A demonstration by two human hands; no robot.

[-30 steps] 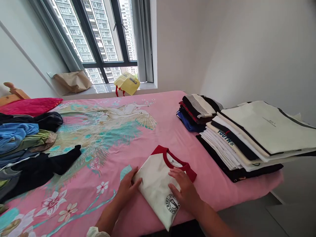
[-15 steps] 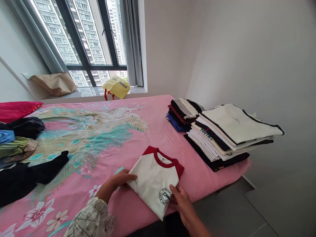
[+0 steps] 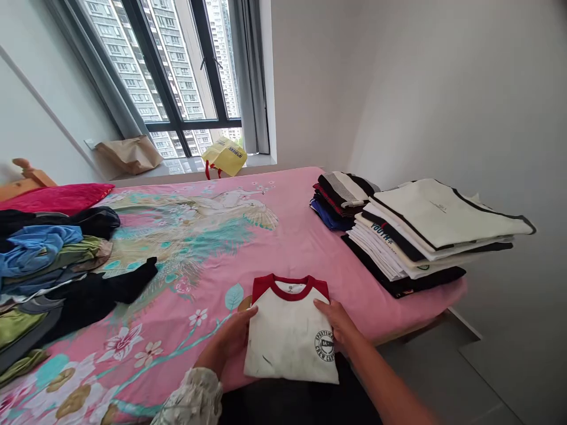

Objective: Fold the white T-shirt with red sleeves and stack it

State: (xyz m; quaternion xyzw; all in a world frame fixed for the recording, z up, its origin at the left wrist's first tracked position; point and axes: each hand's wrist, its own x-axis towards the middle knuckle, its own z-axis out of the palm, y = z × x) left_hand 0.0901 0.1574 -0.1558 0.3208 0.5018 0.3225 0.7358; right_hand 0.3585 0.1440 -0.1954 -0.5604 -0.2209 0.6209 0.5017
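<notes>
A folded white T-shirt (image 3: pixel 287 336) with dark red collar and shoulders lies squarely before me at the bed's near edge, collar pointing away. A round black print shows on its right side. My left hand (image 3: pixel 237 330) grips the shirt's left edge, thumb on top and fingers underneath, mostly hidden. On the opposite edge, my right hand (image 3: pixel 334 321) pinches the cloth near the shoulder, its thumb also on top.
To the right stands a tall stack of folded clothes (image 3: pixel 443 215), with a smaller folded stack (image 3: pixel 341 200) behind it. Loose clothes (image 3: pixel 48 254) are heaped at the left. The pink bedsheet (image 3: pixel 292 224) reaches to a window ledge holding a yellow bag (image 3: pixel 225 156) and a brown paper bag (image 3: pixel 130 154).
The T-shirt has turned from a slant to straight, its collar now facing directly away. My right hand has moved up its side towards the shoulder. The view has shifted left.
</notes>
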